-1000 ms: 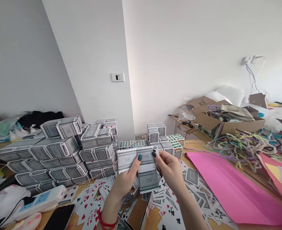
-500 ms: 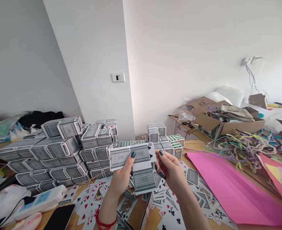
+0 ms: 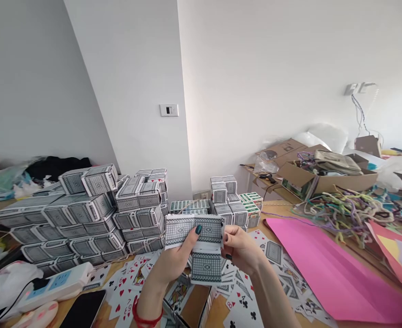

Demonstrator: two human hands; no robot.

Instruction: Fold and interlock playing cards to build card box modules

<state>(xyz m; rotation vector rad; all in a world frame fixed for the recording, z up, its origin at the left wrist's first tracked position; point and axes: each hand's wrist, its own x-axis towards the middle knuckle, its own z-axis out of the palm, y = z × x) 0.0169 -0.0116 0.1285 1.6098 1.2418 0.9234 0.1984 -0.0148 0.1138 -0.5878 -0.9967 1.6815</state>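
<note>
The left hand [image 3: 173, 262] holds the joined cards [image 3: 206, 265] up above the table [image 3: 281, 209], thumb across their backs. The right hand [image 3: 244, 249] curls at their right edge; whether it pinches, I cannot tell.

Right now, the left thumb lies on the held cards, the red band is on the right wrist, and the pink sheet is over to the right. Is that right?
Not quite: the head view shows the red band on the wrist of the left hand, not the right. Its thumb does lie on the held cards, and the pink sheet is over to the right.
</note>
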